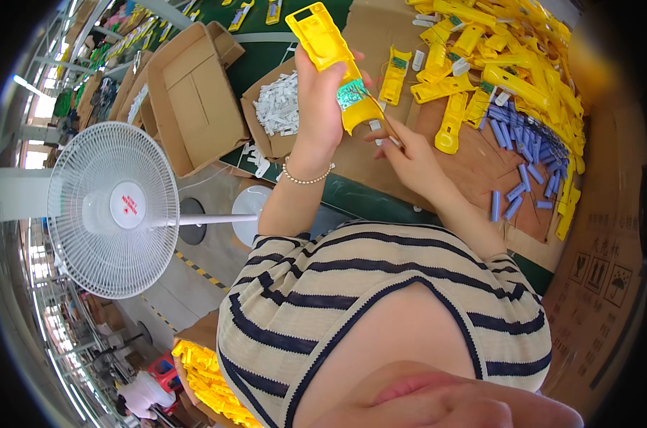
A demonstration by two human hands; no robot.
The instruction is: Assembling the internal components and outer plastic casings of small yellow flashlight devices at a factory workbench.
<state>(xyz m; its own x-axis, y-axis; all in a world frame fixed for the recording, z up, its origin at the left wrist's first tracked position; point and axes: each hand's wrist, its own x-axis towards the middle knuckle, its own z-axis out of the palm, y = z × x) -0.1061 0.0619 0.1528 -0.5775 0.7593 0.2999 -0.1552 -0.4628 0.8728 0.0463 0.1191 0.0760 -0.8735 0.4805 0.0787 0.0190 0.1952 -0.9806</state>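
Note:
My left hand (pixel 317 107) is closed around a long yellow plastic housing (pixel 317 34), raised above the bench with its hollow side showing. Inside its lower part sits a small green circuit board (pixel 351 94) with thin wires on it. My right hand (pixel 412 158) grips a thin brownish stick-like tool (pixel 392 130), whose exact kind I cannot make out. The tool points at the lower end of the housing, close to the board; whether its tip touches is too small to tell.
Yellow housings (pixel 494 43) pile up at the far right, beside blue cylindrical cells (pixel 527 143). A carton of small white parts (pixel 277 103) stands left of my left hand, near an open cardboard box (pixel 195 100). A white fan (pixel 116 207) stands at the left, and a large carton (pixel 602 264) at the right.

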